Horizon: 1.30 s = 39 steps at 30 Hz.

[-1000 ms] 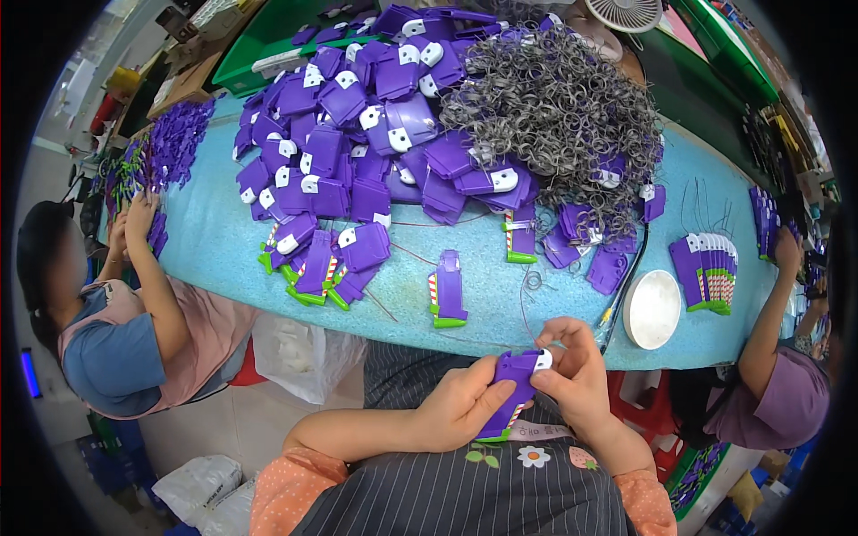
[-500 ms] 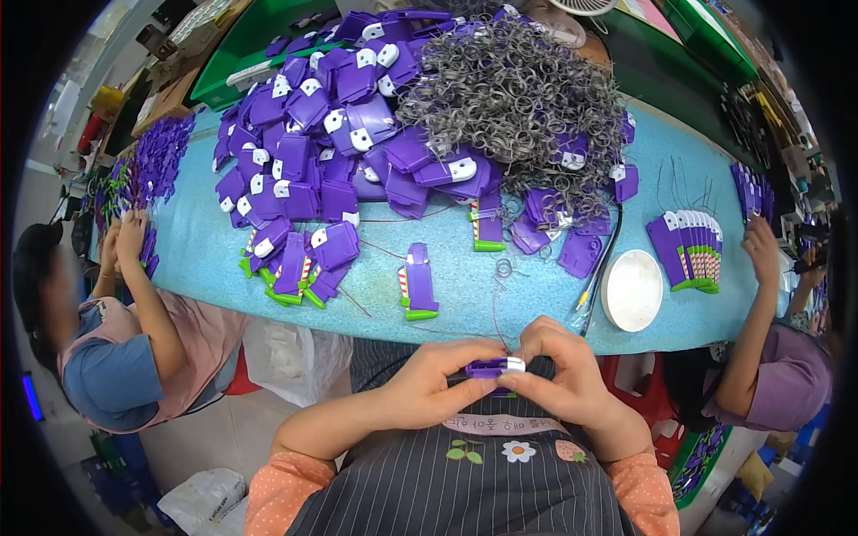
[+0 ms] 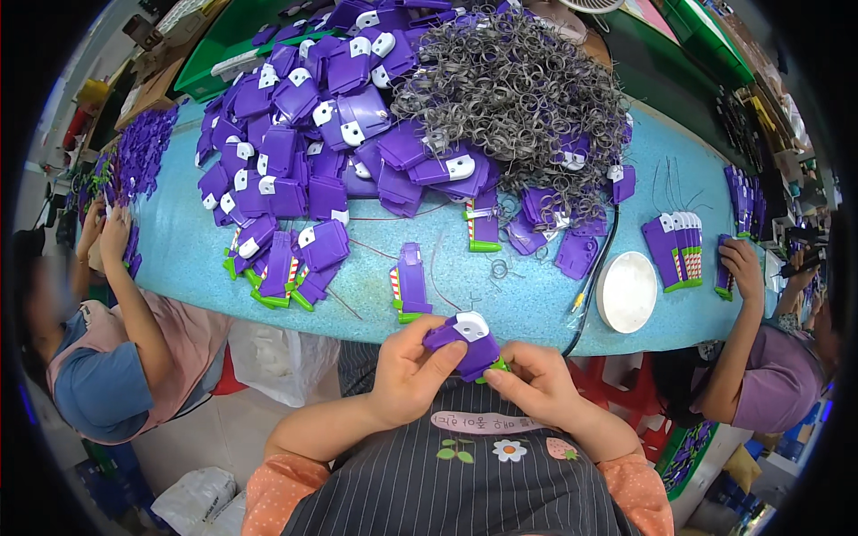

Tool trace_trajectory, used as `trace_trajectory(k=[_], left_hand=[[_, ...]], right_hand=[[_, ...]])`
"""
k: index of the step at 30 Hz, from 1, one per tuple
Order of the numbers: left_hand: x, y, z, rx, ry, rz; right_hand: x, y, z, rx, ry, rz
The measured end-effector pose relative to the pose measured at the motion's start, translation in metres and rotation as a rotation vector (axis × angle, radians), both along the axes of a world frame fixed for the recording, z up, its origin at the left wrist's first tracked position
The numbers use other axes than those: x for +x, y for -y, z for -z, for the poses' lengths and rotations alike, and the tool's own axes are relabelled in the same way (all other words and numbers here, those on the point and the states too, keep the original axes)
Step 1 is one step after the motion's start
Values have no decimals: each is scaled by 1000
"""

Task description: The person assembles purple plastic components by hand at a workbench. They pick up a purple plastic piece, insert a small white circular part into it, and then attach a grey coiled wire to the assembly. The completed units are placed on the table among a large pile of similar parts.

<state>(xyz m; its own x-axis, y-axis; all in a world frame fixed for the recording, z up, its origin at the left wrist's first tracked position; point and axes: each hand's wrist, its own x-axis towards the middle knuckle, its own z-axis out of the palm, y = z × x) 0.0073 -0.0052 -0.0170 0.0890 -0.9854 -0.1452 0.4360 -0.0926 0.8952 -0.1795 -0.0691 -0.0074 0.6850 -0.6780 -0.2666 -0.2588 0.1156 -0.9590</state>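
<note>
Over the table's near edge, my left hand (image 3: 402, 371) grips a purple plastic wing-shaped piece (image 3: 474, 355) with a white rounded cap at its upper end. Its thumb presses on the flat face. My right hand (image 3: 538, 382) pinches the green lower end of the same piece between thumb and fingers. A thin dark wire curves across the table just above the white cap; whether it joins the piece I cannot tell. Just beyond my hands lies another purple piece (image 3: 412, 281) with a green end and a red-and-white striped edge.
Purple pieces (image 3: 286, 152) are heaped at the far left, beside a pile of grey coiled springs (image 3: 518, 89). A white bowl (image 3: 626, 292) stands right of a black cable (image 3: 605, 268). Farther right lies a fanned row of finished-looking pieces (image 3: 672, 250). Co-workers sit on both sides.
The held piece has turned from edge-on to show its flat face and white cap. My right hand has shifted from the white end to the green end.
</note>
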Motion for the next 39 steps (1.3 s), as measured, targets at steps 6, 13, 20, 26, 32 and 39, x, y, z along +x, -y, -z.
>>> trace_trajectory(k=[6, 13, 20, 26, 32, 39], left_hand=[[-9, -6, 3, 34, 82, -1], [-12, -4, 2, -241, 426, 29], [-3, 2, -8, -293, 529, 152], [12, 18, -27, -62, 148, -115], [4, 12, 1, -42, 162, 17], [7, 14, 0, -345, 731, 179]], right_hand=[[6, 10, 3, -57, 60, -76], [1, 7, -6, -313, 74, -56], [-8, 9, -15, -221, 170, -15], [-16, 13, -8, 174, 111, -5], [-6, 12, -2, 81, 157, 5], [-18, 22, -28, -131, 56, 53]])
